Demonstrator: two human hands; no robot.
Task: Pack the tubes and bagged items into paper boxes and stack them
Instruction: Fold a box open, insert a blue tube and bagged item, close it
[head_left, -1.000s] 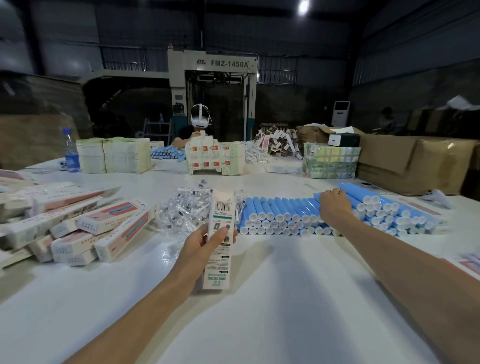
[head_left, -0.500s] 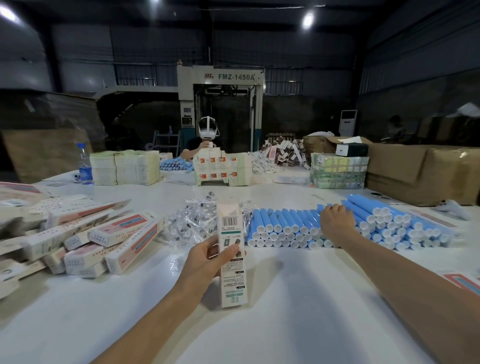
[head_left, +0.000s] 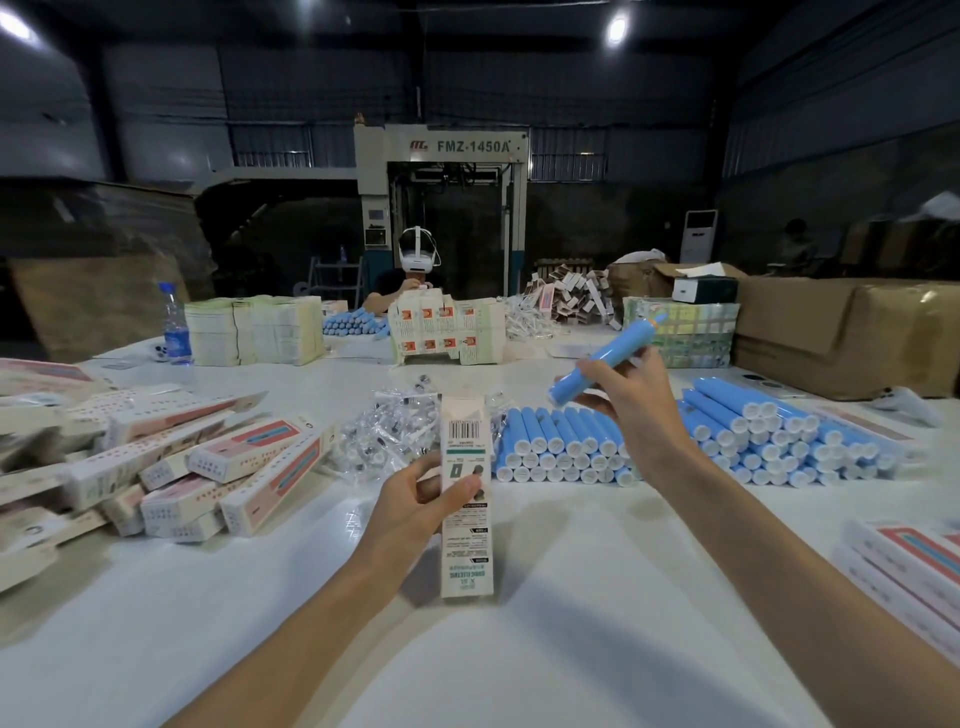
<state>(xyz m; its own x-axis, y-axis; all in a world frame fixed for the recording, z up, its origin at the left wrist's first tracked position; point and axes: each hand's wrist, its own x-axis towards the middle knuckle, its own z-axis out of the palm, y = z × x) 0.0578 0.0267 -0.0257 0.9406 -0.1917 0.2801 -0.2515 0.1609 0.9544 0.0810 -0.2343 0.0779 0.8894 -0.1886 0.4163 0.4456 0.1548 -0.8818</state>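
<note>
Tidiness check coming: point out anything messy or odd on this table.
The boxes at the left lie in a loose, crisscross heap, not stacked. The tubes sit in neat rows. Nothing looks spilled or damaged.

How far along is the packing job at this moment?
Done: a heap of boxes lies at the left, loosely piled rather than stacked. In hand: the left hand holds an open paper box upright; the right hand holds one blue tube, not yet inserted. Left: the large tube stack and the bagged items.
</note>
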